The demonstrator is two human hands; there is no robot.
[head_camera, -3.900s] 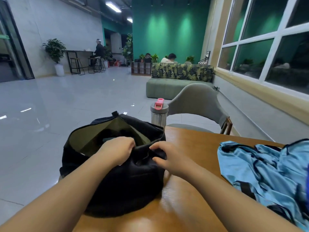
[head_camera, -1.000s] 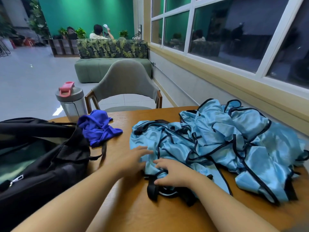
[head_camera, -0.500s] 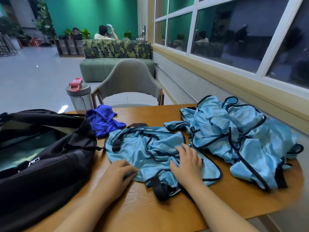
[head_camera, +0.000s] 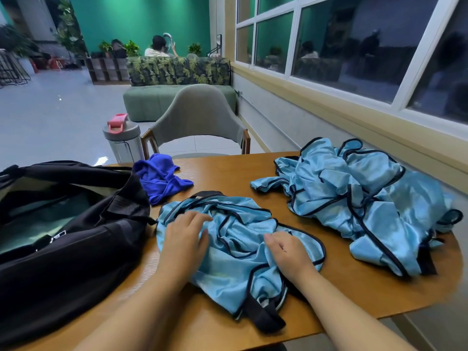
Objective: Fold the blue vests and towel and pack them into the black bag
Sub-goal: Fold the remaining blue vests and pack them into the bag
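no text, label or number on any of the things here is clear enough to read.

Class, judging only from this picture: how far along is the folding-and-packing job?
Done: the black bag lies open; nothing folded. In hand: the left hand rests flat on one crumpled vest while the right hand bunches its fabric. Left: the vest pile and blue towel lie unfolded on the table.

Soft indoor light from above puts a sheen on my bench [head_camera: 367, 297], while the wide lens bends the window frame [head_camera: 415, 59] at the edges.
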